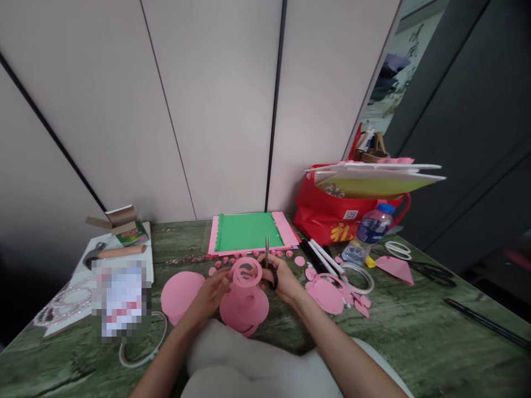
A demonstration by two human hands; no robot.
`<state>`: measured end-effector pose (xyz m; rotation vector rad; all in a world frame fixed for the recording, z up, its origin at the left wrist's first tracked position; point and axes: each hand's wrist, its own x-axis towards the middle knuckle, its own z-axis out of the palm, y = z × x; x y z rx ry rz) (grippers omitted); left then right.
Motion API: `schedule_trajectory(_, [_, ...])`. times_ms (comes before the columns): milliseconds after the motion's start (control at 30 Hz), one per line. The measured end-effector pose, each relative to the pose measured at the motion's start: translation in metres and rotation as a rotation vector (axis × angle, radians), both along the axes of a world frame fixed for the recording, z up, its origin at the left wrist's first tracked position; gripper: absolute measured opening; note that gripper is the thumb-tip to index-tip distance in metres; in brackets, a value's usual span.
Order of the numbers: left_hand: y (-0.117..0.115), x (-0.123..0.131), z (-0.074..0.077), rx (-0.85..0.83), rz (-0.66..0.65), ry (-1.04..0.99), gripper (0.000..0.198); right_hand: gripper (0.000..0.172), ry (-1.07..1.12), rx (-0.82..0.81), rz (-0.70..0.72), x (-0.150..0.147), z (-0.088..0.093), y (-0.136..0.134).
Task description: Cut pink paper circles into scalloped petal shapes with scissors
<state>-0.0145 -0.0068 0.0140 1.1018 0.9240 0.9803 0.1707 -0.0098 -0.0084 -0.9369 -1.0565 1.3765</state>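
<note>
A pale garment (249, 367) fills the near edge, at the green worktop (415, 337). Left of the forearms, a white ring-shaped roll (136, 365) lies near a blurred-out packet (123, 301); to the right lies a black rod (485, 321). Between the forearms sit overlapping pink paper pieces (244, 312), and beside the left forearm are pink discs (180, 296).

Just above the overlapping pieces, the left hand (218, 287) is pinched on the left side of a pink paper ring (245, 260). The right hand (284, 276) is closed around black-handled scissors (267, 249), blades pointing away from the body, right beside the ring. Whether its fingers also touch the paper, I cannot tell.

To its right are pink offcuts (326, 294), a white tape roll (369, 284) and pens (327, 257). Beyond the hands runs a row of small pink rosettes (289, 254), then a green sheet (246, 231) on pink paper. A wooden-handled tool (122, 252) lies at far left, before a small box (133, 234). A water bottle (371, 231) stands before a red bag (311, 202); pale panels (224, 110) rise behind.
</note>
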Motion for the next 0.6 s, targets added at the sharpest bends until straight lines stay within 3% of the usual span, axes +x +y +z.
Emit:
schedule_trajectory(100, [-0.005,0.002,0.005,0.079,-0.182,0.043,0.022,0.033,-0.015,0.0,0.0,-0.002,-0.001,0.0])
schedule_trajectory(167, [-0.006,0.003,0.003,0.01,-0.2,0.021,0.025,0.033,-0.039,-0.005,0.003,-0.003,-0.003,0.0])
schedule_trajectory(300, [-0.004,0.004,-0.003,-0.116,-0.134,-0.059,0.027,0.033,-0.085,-0.021,0.004,-0.002,-0.005,0.0])
schedule_trajectory(600, [0.004,0.0,-0.006,-0.163,0.088,-0.077,0.019,0.034,-0.079,-0.002,-0.029,0.006,-0.003,0.002])
